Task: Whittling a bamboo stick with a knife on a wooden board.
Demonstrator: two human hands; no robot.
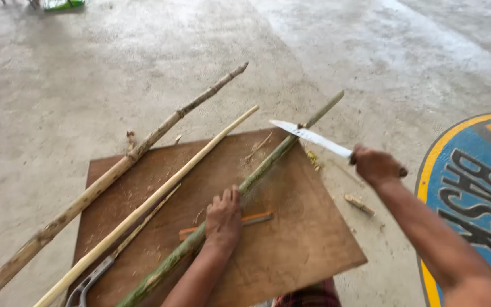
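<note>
A brown board (291, 239) lies on the floor. The green stick (268, 162) lies slanted across it. Your left hand (223, 219) presses flat on that stick. Your right hand (375, 165) squeezes a knife (311, 137), blade touching the stick.

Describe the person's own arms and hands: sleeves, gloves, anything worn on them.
Both forearms are bare as far as the view shows, with no sleeves. The left hand and right hand wear no gloves, and no ring, watch or bracelet can be seen.
</note>
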